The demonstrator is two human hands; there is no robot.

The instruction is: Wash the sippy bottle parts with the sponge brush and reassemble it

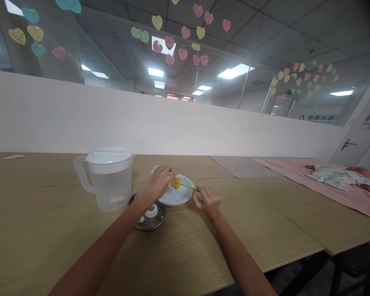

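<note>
My right hand (pixel 209 200) is closed on the thin green handle of a brush (pixel 185 186) with a yellow sponge-like head. The brush points left, its head beside the fingers of my left hand (pixel 163 181). My left hand is curled around what looks like a clear bottle (pixel 154 169), mostly hidden behind the fingers. Below both hands is a white plate (pixel 176 200). Nearer to me, partly under my left forearm, a round metal dish (pixel 156 225) holds a white ring (pixel 151 211) and other small white parts.
A lidded clear pitcher (pixel 112 187) of water stands left of the dish. A flat pale piece (pixel 14 157) lies at the far left. On the right, a pink cloth (pixel 283 174) carries a baby-like figure in patterned clothing (pixel 329 176). A white wall (pixel 172 127) borders the table.
</note>
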